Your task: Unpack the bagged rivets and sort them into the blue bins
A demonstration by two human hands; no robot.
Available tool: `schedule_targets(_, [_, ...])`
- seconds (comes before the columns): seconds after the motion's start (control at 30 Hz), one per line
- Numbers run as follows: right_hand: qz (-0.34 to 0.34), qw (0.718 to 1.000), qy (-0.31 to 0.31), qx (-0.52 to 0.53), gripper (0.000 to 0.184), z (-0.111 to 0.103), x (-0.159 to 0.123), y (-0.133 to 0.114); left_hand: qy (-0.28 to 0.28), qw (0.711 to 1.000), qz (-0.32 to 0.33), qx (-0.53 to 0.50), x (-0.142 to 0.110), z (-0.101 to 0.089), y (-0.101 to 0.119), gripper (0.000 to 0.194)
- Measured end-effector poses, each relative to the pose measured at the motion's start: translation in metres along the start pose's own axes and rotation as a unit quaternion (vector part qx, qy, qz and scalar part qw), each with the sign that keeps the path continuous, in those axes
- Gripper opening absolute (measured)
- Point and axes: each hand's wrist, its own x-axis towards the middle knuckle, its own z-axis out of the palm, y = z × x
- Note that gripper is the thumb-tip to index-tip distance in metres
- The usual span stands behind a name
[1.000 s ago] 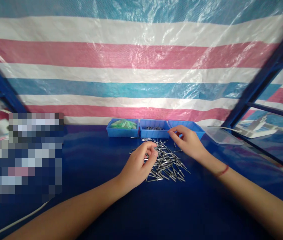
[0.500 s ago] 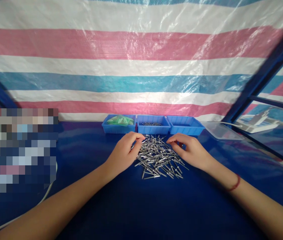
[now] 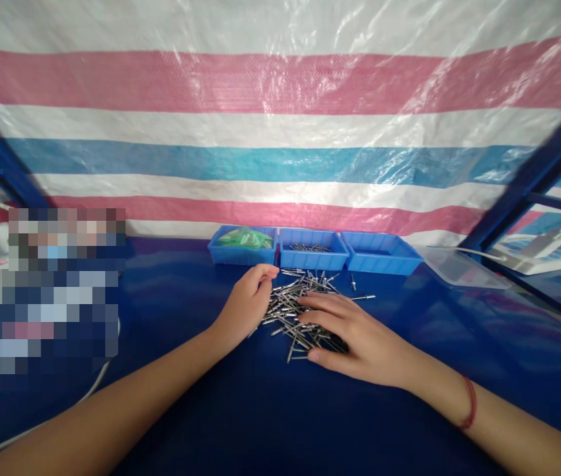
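A pile of small metal pins (image 3: 294,301) lies on the blue table (image 3: 270,410) in front of me. My right hand (image 3: 354,337) lies flat on the pile's right half with its fingers stretched out to the left, covering part of it. My left hand (image 3: 249,304) rests at the pile's left edge with its fingers curled and pinched together; what they hold, if anything, is hidden. Three blue trays stand in a row behind the pile: the left tray (image 3: 221,252) holds green things, the middle tray (image 3: 312,259) holds a few pins, the right tray (image 3: 384,263) looks bare.
A striped plastic sheet (image 3: 280,132) hangs right behind the trays. A clear plastic lid (image 3: 451,270) lies to the right of the trays. Blue frame bars (image 3: 532,178) rise at the right. A white cable (image 3: 62,413) runs along the left. A blurred patch covers the left.
My right hand has moved left and down from the pile's far right edge onto the pile and flattened out. My left hand stayed at the left edge. A few pins got pushed rightward.
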Motion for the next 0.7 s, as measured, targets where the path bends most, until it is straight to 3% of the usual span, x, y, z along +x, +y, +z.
schedule_targets(0.1, [0.017, 0.999, 0.037, 0.021, 0.014, 0.0016, 0.0003, 0.0033, 0.015, 0.999, -0.017, -0.036, 0.0012, 0.0002, -0.0023, 0.021])
schedule_targets(0.17, [0.028, 0.998, 0.051, 0.006, 0.011, 0.0035, -0.0001, 0.0053, 0.019, 0.998, -0.027, -0.053, 0.0016, 0.0005, -0.0043, 0.020])
schedule_targets(0.27, [0.040, 0.997, 0.048, -0.043, 0.039, 0.0064, -0.0002, 0.0067, -0.002, 0.996, -0.048, -0.071, 0.0014, 0.0009, -0.0056, 0.022])
schedule_targets(0.37, [0.055, 0.996, -0.001, -0.069, 0.064, 0.0076, 0.0008, 0.0064, -0.026, 0.995, -0.058, -0.071, 0.0004, 0.0010, -0.0042, 0.024])
schedule_targets(0.47, [0.048, 0.998, -0.007, -0.043, 0.046, 0.0074, 0.0020, 0.0056, -0.035, 0.997, -0.044, -0.052, -0.0009, 0.0002, -0.0020, 0.024])
schedule_targets(0.6, [0.025, 0.998, 0.054, 0.023, 0.013, 0.0082, 0.0034, 0.0046, -0.040, 0.998, -0.037, -0.041, -0.0021, -0.0007, -0.0011, 0.024])
schedule_targets(0.7, [0.021, 0.994, 0.091, 0.062, 0.010, 0.0095, 0.0046, 0.0035, -0.035, 0.998, -0.040, -0.044, -0.0015, -0.0003, -0.0015, 0.024])
